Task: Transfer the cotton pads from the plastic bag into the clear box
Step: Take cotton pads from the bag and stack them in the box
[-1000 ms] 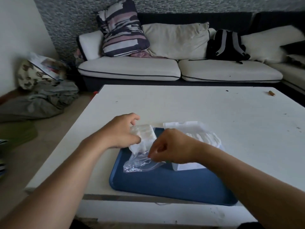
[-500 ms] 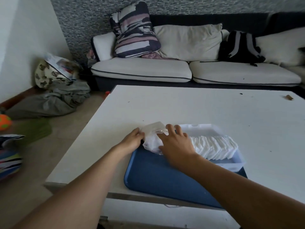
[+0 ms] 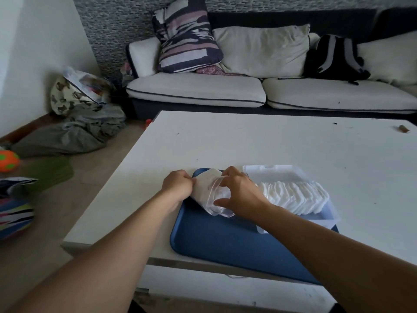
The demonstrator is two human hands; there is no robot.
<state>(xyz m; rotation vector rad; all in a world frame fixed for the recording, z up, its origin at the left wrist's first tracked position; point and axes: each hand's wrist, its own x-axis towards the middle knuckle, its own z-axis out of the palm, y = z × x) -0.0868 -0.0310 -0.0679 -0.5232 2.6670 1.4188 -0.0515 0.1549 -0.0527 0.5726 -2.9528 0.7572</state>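
Note:
A clear plastic bag (image 3: 207, 192) with white cotton pads inside lies on the far left part of a blue tray (image 3: 225, 242). My left hand (image 3: 178, 185) pinches the bag's left end. My right hand (image 3: 239, 193) grips the bag's right side, fingers curled over it. Just right of the bag stands the clear box (image 3: 327, 219), its lid open at the back, with a row of cotton pads (image 3: 293, 195) stacked on edge inside it. My right wrist hides the box's near left corner.
The tray rests at the front of a white table (image 3: 270, 143). A small brown object (image 3: 404, 128) lies at the far right of the table. Beyond stand a sofa (image 3: 196, 89) with cushions and a black backpack (image 3: 334, 57). Clothes and an orange ball (image 3: 8, 160) lie on the floor to the left.
Both hands shifted with the bag toward the tray's far left corner. The right hand went from a pinch to a spread grip over the bag. The camera view swung left.

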